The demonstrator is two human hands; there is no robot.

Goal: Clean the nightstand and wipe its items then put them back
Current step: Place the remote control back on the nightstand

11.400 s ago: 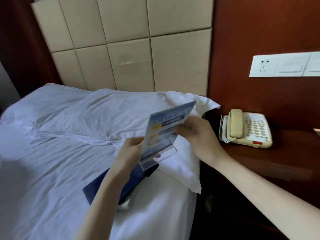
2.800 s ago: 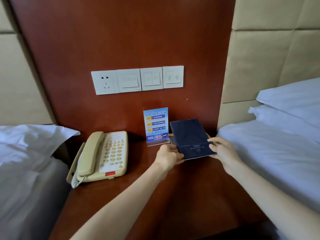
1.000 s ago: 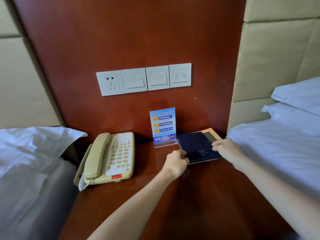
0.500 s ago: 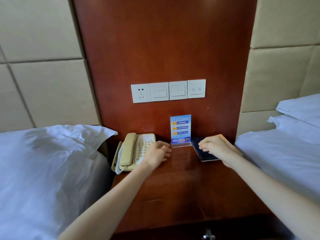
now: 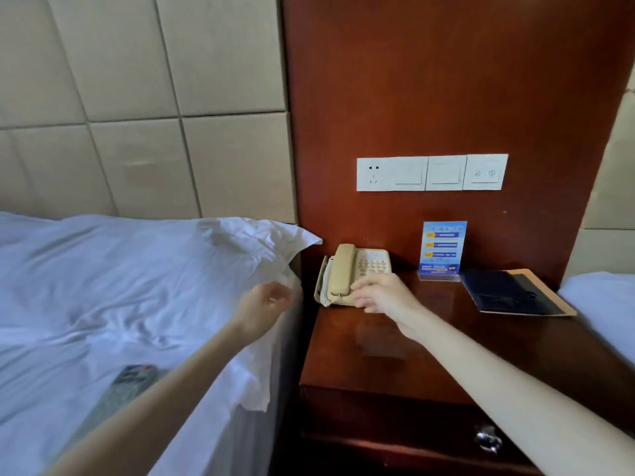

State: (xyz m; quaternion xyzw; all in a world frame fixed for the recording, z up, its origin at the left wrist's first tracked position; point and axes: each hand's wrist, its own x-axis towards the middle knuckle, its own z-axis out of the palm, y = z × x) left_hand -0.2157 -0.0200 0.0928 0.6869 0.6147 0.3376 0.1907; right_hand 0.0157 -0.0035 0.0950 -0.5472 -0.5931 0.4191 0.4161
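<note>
Head view: telephone (image 5: pixel 372 267) at the back left of the table (image 5: pixel 446 359), sign card (image 5: pixel 443 249) and dark folder (image 5: pixel 505 292) to its right; what looks like a remote (image 5: pixel 132 377) lies on the bed (image 5: pixel 103 286). Right hand (image 5: pixel 381 293) touches the telephone's near edge with loose fingers, and left hand (image 5: pixel 264 304) hangs loosely curled and empty over the bed edge. Risk: a one-handed nudge may unseat the handset (image 5: pixel 340 269) or push the telephone off the table's left edge.
</note>
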